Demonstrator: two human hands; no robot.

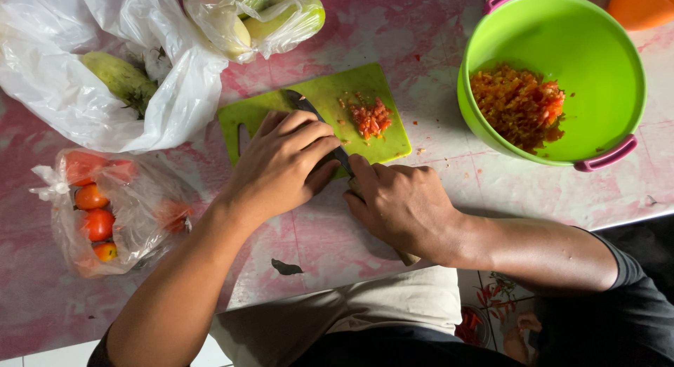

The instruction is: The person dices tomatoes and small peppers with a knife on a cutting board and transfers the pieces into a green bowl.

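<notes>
Right hand (404, 202): fingers are wrapped around the knife (319, 125) handle. Left hand (281, 163) is pressed flat, fingers extended, on the blade over the green cutting board (323, 93), beside chopped red bits (370, 118).

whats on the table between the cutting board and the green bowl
In the head view, only bare pink-marbled table lies between the cutting board and the green bowl, apart from a few tiny scattered chopped bits.

The hands (337, 181) hide most of the knife (300, 104); orange bowl (642, 5) cut off
</notes>
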